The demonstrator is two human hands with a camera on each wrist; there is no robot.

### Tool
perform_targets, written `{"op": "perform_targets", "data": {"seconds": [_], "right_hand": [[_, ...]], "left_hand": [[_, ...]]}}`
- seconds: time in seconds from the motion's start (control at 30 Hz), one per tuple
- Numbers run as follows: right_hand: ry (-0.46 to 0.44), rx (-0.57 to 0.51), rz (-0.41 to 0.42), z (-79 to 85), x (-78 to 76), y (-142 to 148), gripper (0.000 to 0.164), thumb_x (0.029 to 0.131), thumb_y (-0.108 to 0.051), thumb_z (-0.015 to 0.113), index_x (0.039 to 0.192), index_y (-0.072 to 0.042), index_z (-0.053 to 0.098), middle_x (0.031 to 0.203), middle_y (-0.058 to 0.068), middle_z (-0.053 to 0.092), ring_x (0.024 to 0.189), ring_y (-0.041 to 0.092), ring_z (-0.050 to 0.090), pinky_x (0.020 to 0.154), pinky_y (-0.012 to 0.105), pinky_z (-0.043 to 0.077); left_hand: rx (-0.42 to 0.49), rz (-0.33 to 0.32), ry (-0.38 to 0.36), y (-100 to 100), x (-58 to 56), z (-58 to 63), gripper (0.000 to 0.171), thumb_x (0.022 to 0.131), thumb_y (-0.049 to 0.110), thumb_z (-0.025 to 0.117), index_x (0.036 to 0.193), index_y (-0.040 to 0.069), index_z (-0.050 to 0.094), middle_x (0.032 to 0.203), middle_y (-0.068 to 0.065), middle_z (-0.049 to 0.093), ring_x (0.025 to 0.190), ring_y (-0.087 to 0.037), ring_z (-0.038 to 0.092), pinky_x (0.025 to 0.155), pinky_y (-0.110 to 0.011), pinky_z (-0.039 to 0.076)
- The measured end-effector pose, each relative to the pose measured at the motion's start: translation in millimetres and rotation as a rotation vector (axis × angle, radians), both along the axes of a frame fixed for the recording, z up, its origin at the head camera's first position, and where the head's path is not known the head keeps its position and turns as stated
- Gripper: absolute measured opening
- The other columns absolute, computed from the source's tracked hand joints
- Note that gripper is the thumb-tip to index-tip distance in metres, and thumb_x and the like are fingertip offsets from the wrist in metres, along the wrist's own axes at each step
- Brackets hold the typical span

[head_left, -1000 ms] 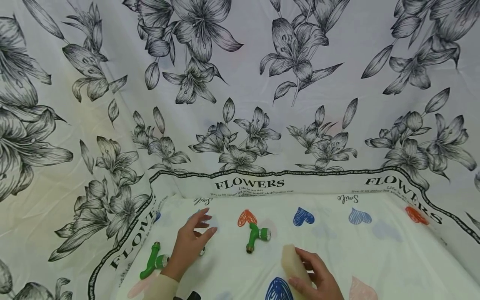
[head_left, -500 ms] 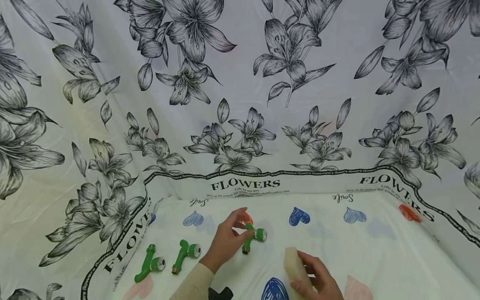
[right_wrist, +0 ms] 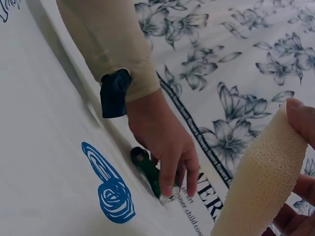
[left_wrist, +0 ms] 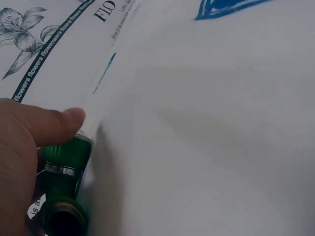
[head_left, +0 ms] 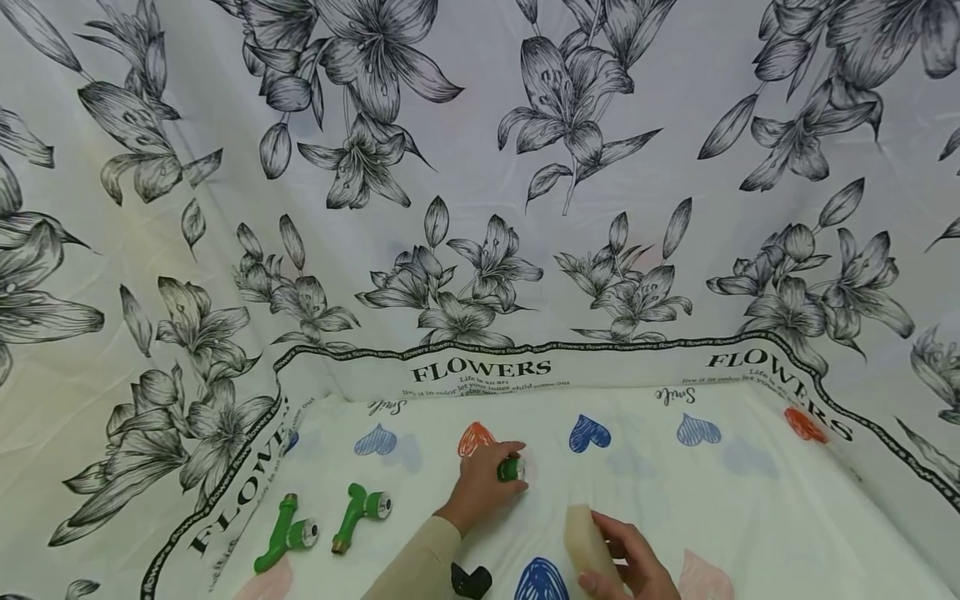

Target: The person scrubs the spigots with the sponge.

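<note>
My left hand (head_left: pixel 480 485) grips a green tap (head_left: pixel 512 470) near the middle of the cloth, with its thumb and fingers about the round handle end. In the left wrist view the thumb lies along that end of the tap (left_wrist: pixel 68 156), and the threaded opening faces the camera. Most of the tap's body is hidden behind the hand in the head view. At the lower right, my right hand (head_left: pixel 636 557) holds a pale yellow sponge (head_left: pixel 587 540) on edge by its side. The sponge's pores show plainly in the right wrist view.
Two more green taps, one at the far left (head_left: pixel 285 536) and one beside it (head_left: pixel 360 515), lie on the white heart-printed cloth (head_left: pixel 645 487). A flower-printed curtain (head_left: pixel 480 167) rises behind and at the sides. A black device sits at my left wrist (head_left: pixel 471 581).
My left hand has moved right from above the middle tap to the right-hand one and taken hold of it. My right hand keeps the sponge in nearly the same place. The view has shifted slightly.
</note>
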State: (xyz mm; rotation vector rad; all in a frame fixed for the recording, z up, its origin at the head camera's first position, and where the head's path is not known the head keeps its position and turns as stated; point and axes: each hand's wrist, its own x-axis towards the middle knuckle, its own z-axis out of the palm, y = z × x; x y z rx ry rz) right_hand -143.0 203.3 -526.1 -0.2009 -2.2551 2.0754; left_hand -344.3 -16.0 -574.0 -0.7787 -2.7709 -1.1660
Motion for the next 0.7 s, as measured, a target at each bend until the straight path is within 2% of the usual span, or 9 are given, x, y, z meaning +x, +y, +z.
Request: {"op": "perform_targets", "data": {"seconds": [0.1,0.2,0.3,0.37,0.43,0.53,0.6,0.7], "right_hand": [[0.005,0.000,0.010,-2.3,-0.4,0.0,0.065,0.093,-0.018,0.087,0.150,-0.003,0.058,0.129,0.017,0.063,0.105,0.034,0.064,0.086,0.038,0.060],[-0.003,0.003,0.016,-3.2,-1.1,0.4,0.067,0.094,-0.019,0.087,0.151,-0.002,0.056,0.131,0.018,0.062,0.105,0.034,0.065,0.087,0.040,0.060],[-0.014,0.020,0.023,-1.8,-1.7,-1.3,0.069,0.094,-0.022,0.087,0.152,-0.002,0.055,0.132,0.018,0.062,0.106,0.034,0.065,0.089,0.041,0.060],[-0.034,0.018,0.027,-0.7,-1.8,-2.7,0.071,0.094,-0.024,0.088,0.153,-0.003,0.054,0.133,0.018,0.061,0.106,0.034,0.065,0.091,0.042,0.060],[-0.031,0.020,0.016,-0.4,-2.3,-3.9,0.070,0.094,-0.024,0.088,0.152,-0.003,0.055,0.132,0.017,0.062,0.105,0.033,0.065,0.090,0.042,0.060],[-0.029,0.036,-0.007,0.4,-2.4,-4.3,0.069,0.093,-0.027,0.089,0.151,-0.005,0.057,0.131,0.014,0.063,0.105,0.031,0.065,0.091,0.041,0.060],[-0.012,0.055,-0.021,1.0,-2.8,-4.1,0.069,0.093,-0.028,0.089,0.150,-0.005,0.059,0.131,0.013,0.064,0.105,0.030,0.065,0.091,0.040,0.060],[-0.012,0.080,-0.021,4.0,-4.1,-3.6,0.070,0.092,-0.030,0.090,0.151,-0.008,0.059,0.133,0.011,0.063,0.108,0.029,0.064,0.092,0.037,0.059]], "left_hand": [[-0.068,0.000,0.044,-2.0,-2.1,-6.1,0.047,0.094,0.021,0.088,0.139,0.023,0.075,0.135,0.003,0.071,0.128,-0.026,0.060,0.104,-0.065,0.041],[-0.162,-0.025,0.119,-0.9,-3.1,-8.3,0.044,0.096,0.021,0.087,0.138,0.026,0.076,0.135,0.004,0.071,0.127,-0.027,0.059,0.099,-0.063,0.044],[-0.264,-0.059,0.215,-0.8,-3.8,-5.9,0.043,0.096,0.023,0.087,0.138,0.030,0.075,0.131,0.007,0.072,0.125,-0.025,0.061,0.096,-0.060,0.046],[-0.278,-0.076,0.258,-2.7,-4.5,-3.4,0.042,0.097,0.021,0.086,0.136,0.029,0.076,0.129,0.008,0.072,0.122,-0.023,0.062,0.096,-0.058,0.047],[-0.227,-0.083,0.264,-5.6,-5.0,0.4,0.040,0.097,0.017,0.085,0.135,0.024,0.076,0.128,0.007,0.073,0.121,-0.023,0.064,0.101,-0.057,0.050],[-0.111,-0.073,0.213,-10.1,-4.0,8.8,0.041,0.099,0.012,0.082,0.139,0.016,0.073,0.133,0.003,0.072,0.126,-0.022,0.064,0.107,-0.052,0.052],[-0.039,-0.054,0.178,-13.8,-1.7,15.3,0.042,0.101,0.012,0.081,0.142,0.016,0.070,0.135,0.003,0.070,0.126,-0.019,0.064,0.111,-0.054,0.049],[0.078,-0.030,0.122,-18.1,3.2,26.1,0.043,0.103,0.013,0.079,0.144,0.020,0.068,0.130,0.007,0.070,0.117,-0.014,0.065,0.103,-0.052,0.054]]}}
